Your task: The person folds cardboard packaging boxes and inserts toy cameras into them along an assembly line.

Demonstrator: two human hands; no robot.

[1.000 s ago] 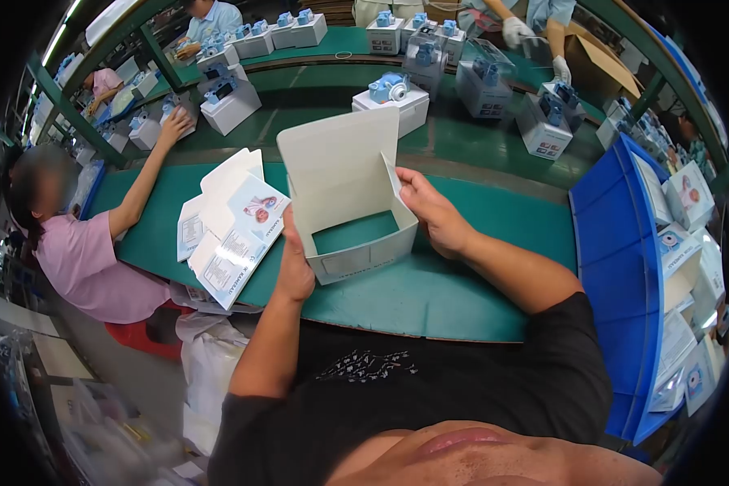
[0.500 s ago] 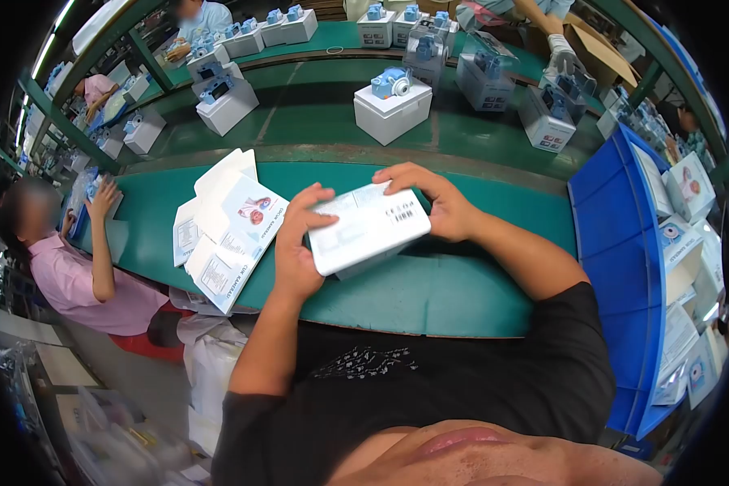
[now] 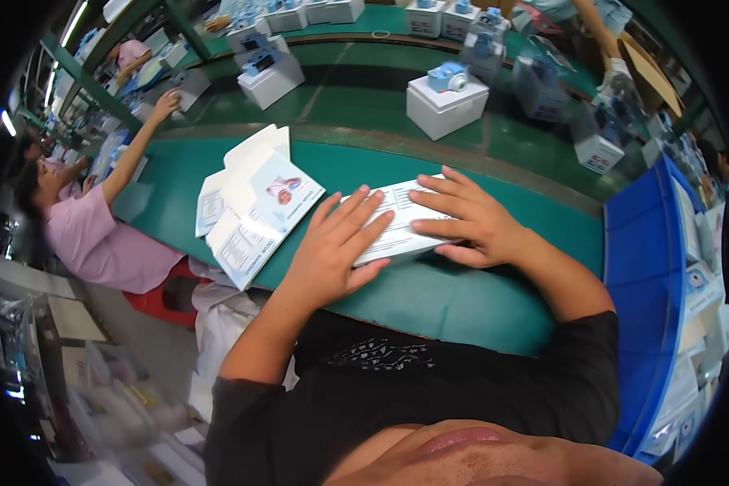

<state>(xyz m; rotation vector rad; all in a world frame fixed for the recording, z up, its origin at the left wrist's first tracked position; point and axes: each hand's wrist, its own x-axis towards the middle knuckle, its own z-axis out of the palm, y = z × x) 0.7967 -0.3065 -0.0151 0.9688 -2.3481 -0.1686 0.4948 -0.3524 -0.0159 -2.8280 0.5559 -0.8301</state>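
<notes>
Laying left hand [image 3: 336, 249] and right hand [image 3: 482, 223] flat, fingers outstretched, over a printed box [image 3: 398, 235] — near flattened cartons [image 3: 271, 212] on the counter [image 3: 437, 298].

A blue bin [image 3: 636, 300] fills the right side of the frame. At upper centre, a blue camera [image 3: 447, 77] sits on a white box [image 3: 444, 115]. At left, a person [image 3: 113, 243] in pink sits on a red stool [image 3: 162, 304].
</notes>
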